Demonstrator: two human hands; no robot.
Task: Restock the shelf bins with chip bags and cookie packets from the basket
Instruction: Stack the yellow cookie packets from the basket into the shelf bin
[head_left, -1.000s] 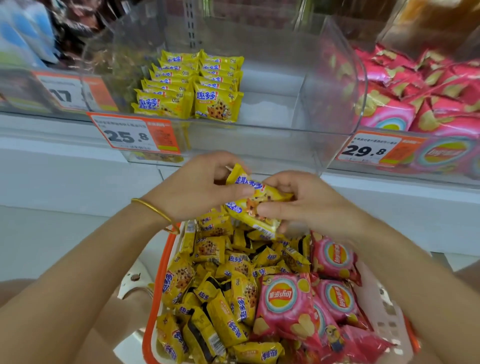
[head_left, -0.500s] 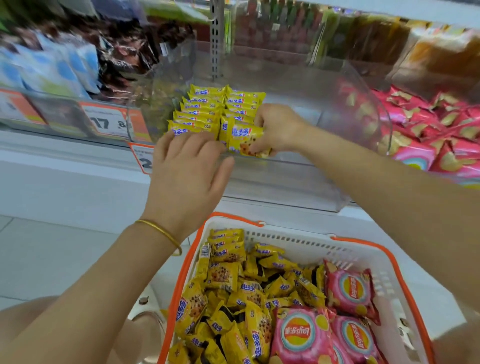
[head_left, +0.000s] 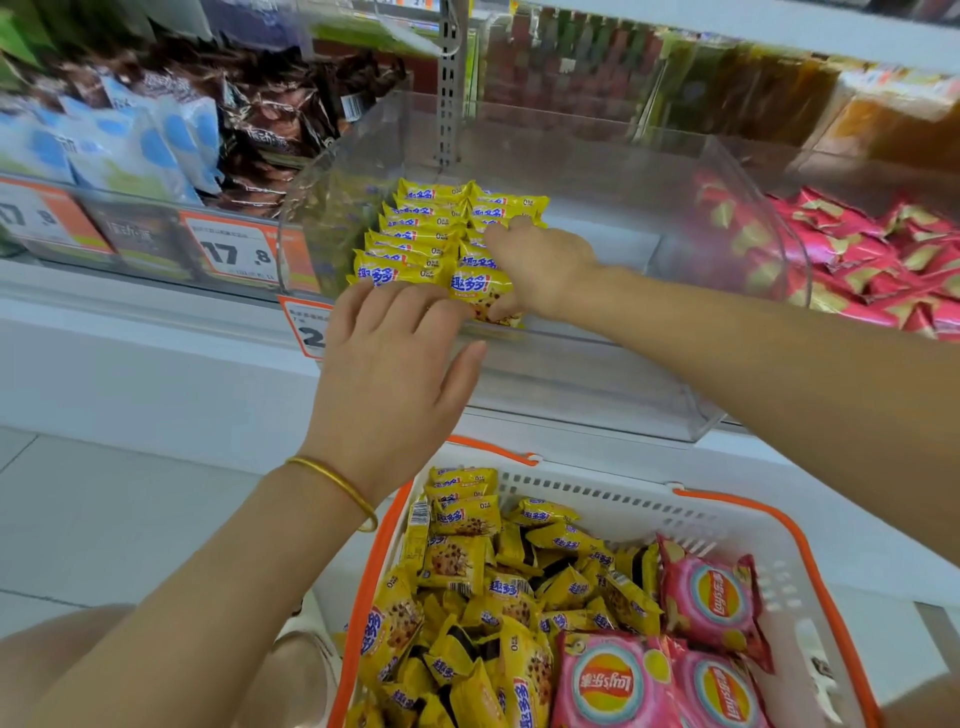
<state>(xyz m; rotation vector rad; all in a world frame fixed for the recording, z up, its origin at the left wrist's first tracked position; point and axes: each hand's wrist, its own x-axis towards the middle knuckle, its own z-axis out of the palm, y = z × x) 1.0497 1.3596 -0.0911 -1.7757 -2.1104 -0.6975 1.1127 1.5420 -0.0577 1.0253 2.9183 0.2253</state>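
Obs.: the clear bin (head_left: 727, 223) on the shelf holds two rows of cookie packets (head_left: 415, 234). They stand on edge against the bin's left wall and run from its front lip toward its back.

Right hand (head_left: 540, 265) is inside the bin at the front end of the right-hand row. Its grip is clamped on the front cookie packet (head_left: 480, 288): thumb at the packet's lower right corner, fingers reaching over the tops of the packets behind. The packet's long axis lies across the bin, parallel to the front lip. Its printed face leans outward more than those of its neighbours, so I judge it not fully seated.

Left hand (head_left: 395, 358) is at the bin's front lip, just left of that packet. The grip is apart, fingers straight, holding nothing. Fingertips are at or near the front of the left-hand row; contact cannot be confirmed. It covers part of the price tag (head_left: 306, 332) on the lip.

The right half of the bin floor is bare.

The basket (head_left: 748, 499) sits below the bin's front. In it are loose cookie packets (head_left: 467, 571) under the bin's left part and pink chip bags (head_left: 711, 597) further right.

Judgement: the coming move turns on pushing the packet straight back, away from the lip, until it stands upright against its row. The right hand is the one placed to do it. The left hand is nearer the basket for the next packet.
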